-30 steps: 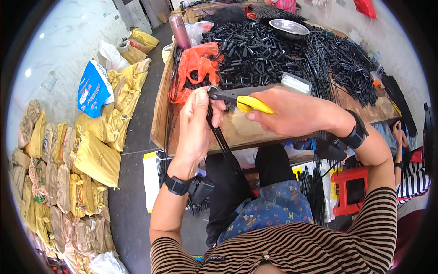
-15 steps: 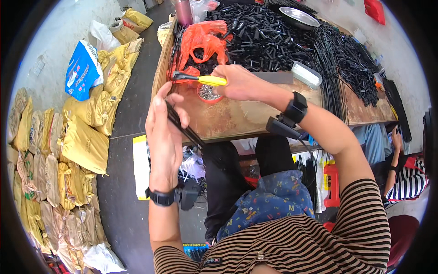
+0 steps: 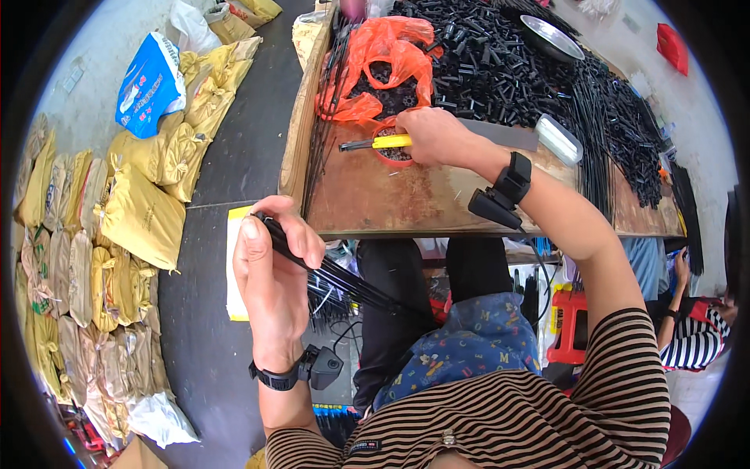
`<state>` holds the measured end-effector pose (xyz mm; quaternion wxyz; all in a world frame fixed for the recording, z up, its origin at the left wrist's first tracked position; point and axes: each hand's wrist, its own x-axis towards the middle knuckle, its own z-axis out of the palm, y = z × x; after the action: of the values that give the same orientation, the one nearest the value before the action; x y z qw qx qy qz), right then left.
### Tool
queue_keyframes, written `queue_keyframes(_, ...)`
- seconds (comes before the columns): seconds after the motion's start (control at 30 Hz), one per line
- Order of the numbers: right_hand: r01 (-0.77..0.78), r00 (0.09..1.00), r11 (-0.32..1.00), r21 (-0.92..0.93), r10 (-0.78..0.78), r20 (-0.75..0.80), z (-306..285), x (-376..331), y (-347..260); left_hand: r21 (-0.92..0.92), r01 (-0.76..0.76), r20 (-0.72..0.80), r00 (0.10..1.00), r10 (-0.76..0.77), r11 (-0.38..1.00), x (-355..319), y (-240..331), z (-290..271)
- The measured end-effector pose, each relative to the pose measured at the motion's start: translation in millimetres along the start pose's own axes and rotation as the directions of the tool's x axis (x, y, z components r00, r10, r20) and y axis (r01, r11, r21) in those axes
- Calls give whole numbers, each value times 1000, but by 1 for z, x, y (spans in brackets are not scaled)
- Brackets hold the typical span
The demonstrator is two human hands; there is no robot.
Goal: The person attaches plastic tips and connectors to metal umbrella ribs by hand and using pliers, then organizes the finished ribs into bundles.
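Observation:
My left hand is closed around a bundle of thin black rods, off the table's near left corner. The rods slant down to the right, over my lap. My right hand grips a yellow-handled tool with a slim dark end pointing left. Its exact kind I cannot make out. Beneath the tool sits a small orange-red bowl of tiny silvery pieces. My right fingertips are at its rim, partly hidden by the hand, so whether they touch the pieces I cannot tell.
On the wooden table lie a red plastic bag, a heap of black parts, a metal dish, a clear plastic box and long black rods. Yellow sacks line the left wall. Another person sits at right.
My left hand has drawn back toward me with the rods, away from the tool. My right hand has lowered to the bowl, tool still in it. The view has shifted slightly.

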<state>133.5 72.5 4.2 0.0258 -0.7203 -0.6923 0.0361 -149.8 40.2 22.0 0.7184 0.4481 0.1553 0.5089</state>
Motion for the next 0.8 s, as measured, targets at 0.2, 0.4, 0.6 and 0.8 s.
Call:
queue_keyframes(0.2,-57,990,983,177,79,-120,5,2,14,2,6,-1,1000,-6,1000,5,-4,8)
queue_keyframes(0.4,-259,956,423,869,239,169,-9,-7,21,49,54,19,998,-55,997,21,-15,32)
queue_keyframes(0.6,-163,969,-92,982,170,177,-18,-35,7,71,107,110,987,-115,992,53,-42,55)
queue_keyframes(0.8,276,912,-127,953,347,-218,-50,-85,-33,1,188,194,963,-184,982,58,-47,88)
